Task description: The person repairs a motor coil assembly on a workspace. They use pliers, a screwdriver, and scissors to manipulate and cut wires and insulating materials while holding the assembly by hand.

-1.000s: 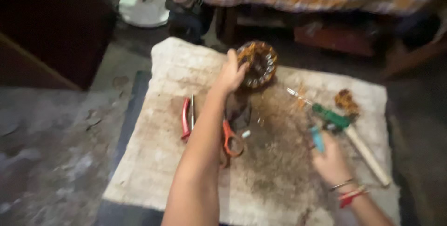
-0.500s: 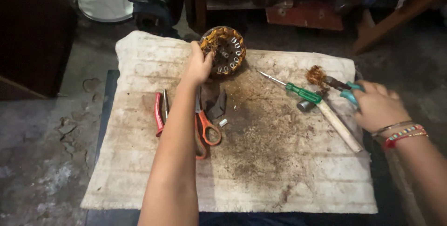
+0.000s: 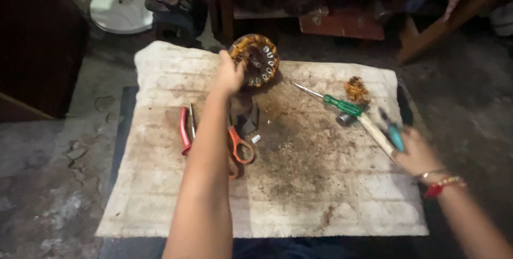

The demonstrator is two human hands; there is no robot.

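The person's left hand is stretched out over a dirty white mat on the floor, its fingers clamped on the rim of a round motor stator wound with copper wire; the stator stands tilted on its edge at the far side of the mat, near the middle. The right hand is at the mat's right edge, closed around a small teal-handled tool whose tip points away from the person; the hand is blurred, so the tool's kind is hard to tell. Just beside it lie a pale wooden handle and a green-handled screwdriver, touching or nearly so; a clump of loose copper wire sits beyond them. Near the left forearm lie red-handled pliers and orange-handled scissors; brown grit covers the mat's centre.
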